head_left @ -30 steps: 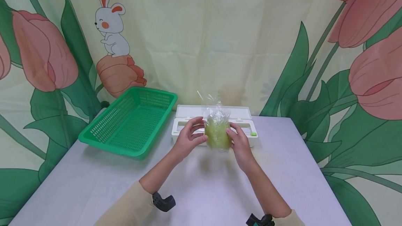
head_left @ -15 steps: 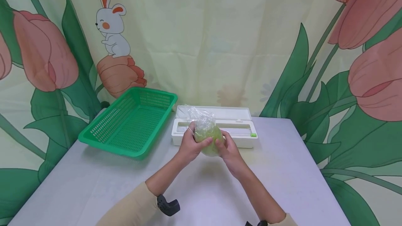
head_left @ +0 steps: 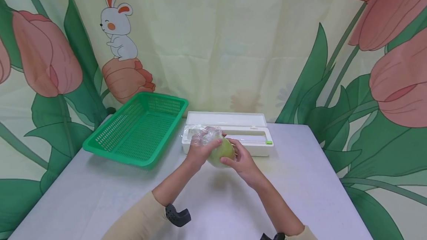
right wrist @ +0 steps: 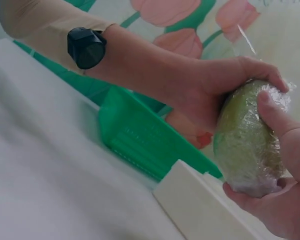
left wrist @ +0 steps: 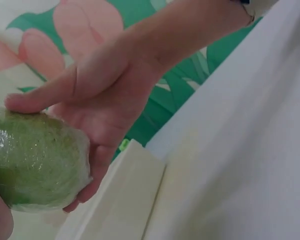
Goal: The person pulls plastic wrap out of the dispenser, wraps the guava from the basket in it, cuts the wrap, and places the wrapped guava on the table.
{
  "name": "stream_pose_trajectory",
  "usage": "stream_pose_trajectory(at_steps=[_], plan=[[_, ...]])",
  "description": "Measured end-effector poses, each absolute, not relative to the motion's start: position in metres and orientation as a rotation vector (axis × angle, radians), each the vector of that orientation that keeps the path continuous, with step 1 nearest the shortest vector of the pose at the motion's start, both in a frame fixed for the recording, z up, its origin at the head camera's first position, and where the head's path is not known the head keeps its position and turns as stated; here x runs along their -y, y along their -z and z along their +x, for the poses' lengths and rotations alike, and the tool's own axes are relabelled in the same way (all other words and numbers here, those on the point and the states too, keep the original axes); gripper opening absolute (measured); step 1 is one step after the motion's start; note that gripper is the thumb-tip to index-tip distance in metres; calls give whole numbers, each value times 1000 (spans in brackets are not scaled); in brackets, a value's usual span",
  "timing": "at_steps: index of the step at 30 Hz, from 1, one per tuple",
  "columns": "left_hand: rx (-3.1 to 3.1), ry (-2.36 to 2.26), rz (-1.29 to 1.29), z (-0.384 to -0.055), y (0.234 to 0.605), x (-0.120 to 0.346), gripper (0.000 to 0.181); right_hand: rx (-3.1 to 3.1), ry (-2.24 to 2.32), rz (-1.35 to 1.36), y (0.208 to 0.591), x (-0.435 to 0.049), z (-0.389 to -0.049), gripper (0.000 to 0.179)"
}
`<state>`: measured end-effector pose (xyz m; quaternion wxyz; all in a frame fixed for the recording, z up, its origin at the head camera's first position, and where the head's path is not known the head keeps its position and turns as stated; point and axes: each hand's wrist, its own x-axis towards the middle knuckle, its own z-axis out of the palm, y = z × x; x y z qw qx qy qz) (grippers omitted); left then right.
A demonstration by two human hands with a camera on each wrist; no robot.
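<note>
A rounded green fruit (head_left: 222, 153) wrapped in clear cling film is held between both hands above the table, its exact kind unclear. Film bunches at its upper left end in the head view, over the left fingers. My left hand (head_left: 199, 155) grips that end, thumb across the top. Curled round the right side is my right hand (head_left: 246, 164), its thumb on the near face. In the left wrist view the film lies tight and shiny on the fruit (left wrist: 40, 160). The right wrist view shows both thumbs on the wrapped fruit (right wrist: 242, 140).
Just behind the hands stands a white cling film dispenser (head_left: 257, 151), lid (head_left: 227, 119) raised, a green slider (head_left: 268, 142) at its right end. A green plastic basket (head_left: 136, 132) sits at the back left of the white table (head_left: 300, 180). A printed curtain (head_left: 213, 47) hangs behind.
The fruit has come down and left from in front of the dispenser and turned, so its loose film end now points left. The left hand has shifted onto that film end.
</note>
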<state>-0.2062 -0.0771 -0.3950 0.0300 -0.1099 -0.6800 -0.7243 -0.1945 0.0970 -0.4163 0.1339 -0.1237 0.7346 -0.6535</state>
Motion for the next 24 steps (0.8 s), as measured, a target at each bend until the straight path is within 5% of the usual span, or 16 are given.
stream_pose_trajectory(at_steps=[9, 24], plan=[[2152, 1560, -588, -208, 398, 74, 19, -2158, 1868, -316, 418, -94, -192, 64], [2250, 818, -1047, -216, 405, 92, 26, -2521, 1643, -137, 411, -90, -188, 47]])
